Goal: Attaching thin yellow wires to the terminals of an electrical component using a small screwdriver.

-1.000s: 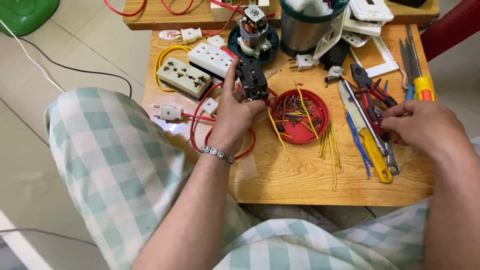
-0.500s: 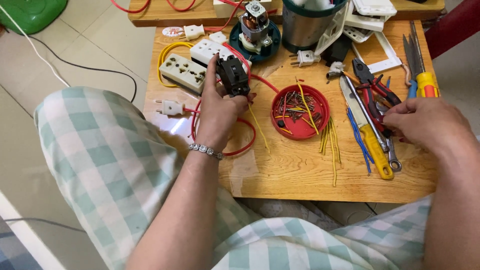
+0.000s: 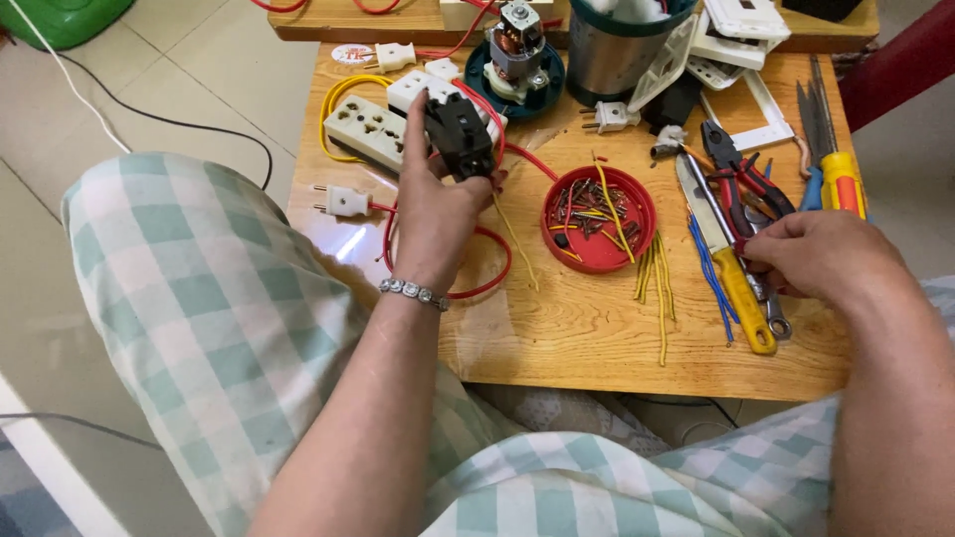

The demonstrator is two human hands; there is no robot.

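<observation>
My left hand (image 3: 435, 214) grips a black electrical part (image 3: 460, 134) with red and yellow wires trailing from it, held above the left side of the wooden table (image 3: 577, 328). My right hand (image 3: 821, 259) rests on the tool pile at the right, fingers closed over a tool beside the yellow-handled knife (image 3: 738, 293); which tool it grips is hidden. A red round lid (image 3: 599, 219) full of screws and wire scraps lies between the two hands.
White power strips (image 3: 363, 131) and white plugs (image 3: 346, 201) lie at the left rear. A small motor on a teal base (image 3: 517, 55), a metal pot (image 3: 615, 60), pliers (image 3: 736, 169), screwdrivers (image 3: 836, 159) and loose yellow and blue wires (image 3: 657, 278) crowd the table.
My left hand has carried the black part leftward and toward the power strips. My right hand has stayed on the tools at the right.
</observation>
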